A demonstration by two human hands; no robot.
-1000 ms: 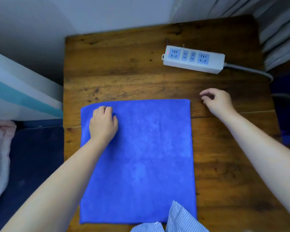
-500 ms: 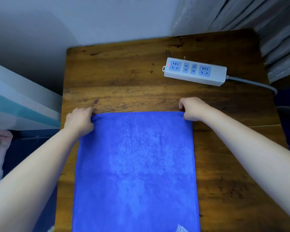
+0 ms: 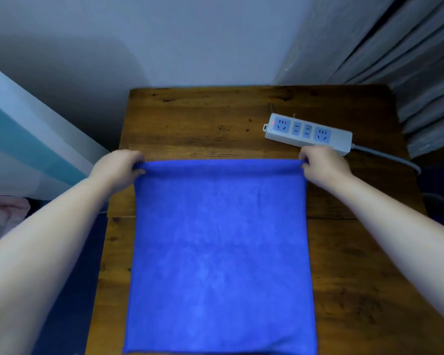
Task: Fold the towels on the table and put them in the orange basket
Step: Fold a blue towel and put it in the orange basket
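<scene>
Both of my hands have just moved to the far corners of the towel (image 3: pixel 221 252): a second ago my left hand (image 3: pixel 118 167) lay flat on the cloth and my right hand (image 3: pixel 323 167) hovered off to the side over the wood, and now each one pinches a corner, fingers curled around the edge. The far edge has come up off the desk (image 3: pixel 203 119) into a soft rolled lip, so I judge the fold is beginning (the far half should come toward me and land on the near half). The rest of the towel lies spread flat down the middle of the desk, its near edge running out of view at the bottom. No orange basket shows anywhere, so that step is well off.

The towel is a deep blue, fuzzy, plush cloth, roughly rectangular, limp enough to sag between my hands. The desk is dark knotty wood, hard and streaked with grain. A white power strip (image 3: pixel 308 133) with pale blue sockets sits just beyond my right hand, its grey cord trailing off to the right.
</scene>
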